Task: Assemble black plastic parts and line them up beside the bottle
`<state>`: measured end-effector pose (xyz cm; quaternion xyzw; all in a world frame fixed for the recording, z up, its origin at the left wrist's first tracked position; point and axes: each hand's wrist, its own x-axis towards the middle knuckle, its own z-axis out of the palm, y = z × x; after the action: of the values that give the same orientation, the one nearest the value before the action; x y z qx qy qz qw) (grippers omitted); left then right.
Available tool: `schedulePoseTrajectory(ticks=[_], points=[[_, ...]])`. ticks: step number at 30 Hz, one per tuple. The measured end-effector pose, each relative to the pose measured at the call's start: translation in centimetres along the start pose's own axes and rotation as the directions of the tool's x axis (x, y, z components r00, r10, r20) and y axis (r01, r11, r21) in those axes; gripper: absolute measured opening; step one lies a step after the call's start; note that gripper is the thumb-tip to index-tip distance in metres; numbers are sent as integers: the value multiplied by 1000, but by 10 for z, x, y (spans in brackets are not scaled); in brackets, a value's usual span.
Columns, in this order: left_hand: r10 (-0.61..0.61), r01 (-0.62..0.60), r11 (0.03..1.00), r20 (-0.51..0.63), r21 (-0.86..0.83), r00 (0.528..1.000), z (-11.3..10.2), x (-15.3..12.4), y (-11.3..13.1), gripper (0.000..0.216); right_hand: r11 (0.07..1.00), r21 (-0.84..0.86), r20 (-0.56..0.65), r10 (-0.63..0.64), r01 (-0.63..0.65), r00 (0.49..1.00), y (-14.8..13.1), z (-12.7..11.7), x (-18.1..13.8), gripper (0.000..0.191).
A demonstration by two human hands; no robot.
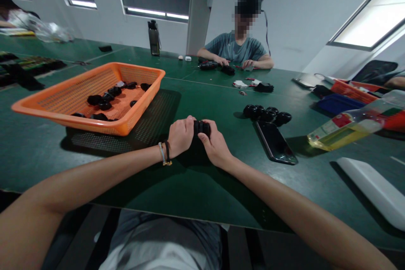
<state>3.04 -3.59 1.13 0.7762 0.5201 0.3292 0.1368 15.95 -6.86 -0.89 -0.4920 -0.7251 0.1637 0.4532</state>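
Both my hands meet over the green table [196,185], gripping one small black part [201,127] between them. My left hand [181,136] is curled closed on its left side; bracelets circle that wrist. My right hand [216,145] wraps it from the right, fingers closed over the top. Much of the part is hidden by my fingers. A cluster of similar black parts [267,114] lies to the right, beyond my hands. An orange mesh basket [133,116] on the left holds several more black parts [104,102].
A dark phone [276,141] lies right of my hands, a tipped bottle of yellow liquid [348,128] and a white flat object [373,187] further right. Across the table a person in a grey shirt [236,48] handles small parts. A dark flask [154,38] and red and blue trays [340,102] stand beyond.
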Motion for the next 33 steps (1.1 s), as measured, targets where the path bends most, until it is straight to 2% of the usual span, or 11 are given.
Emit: schedulePoseTrajectory(ticks=[6, 18, 33], points=[[131, -125, 983, -37, 131, 991, -2, 0, -4, 51, 993, 69, -9, 96, -95, 995, -6, 2, -3, 42], [276, -268, 948, -21, 170, 961, -6, 2, -7, 50, 937, 239, 34, 254, -254, 967, -14, 6, -5, 37], [381, -361, 910, -66, 204, 922, -5, 5, -11, 53, 876, 363, 53, 320, -317, 946, -4, 13, -3, 35]])
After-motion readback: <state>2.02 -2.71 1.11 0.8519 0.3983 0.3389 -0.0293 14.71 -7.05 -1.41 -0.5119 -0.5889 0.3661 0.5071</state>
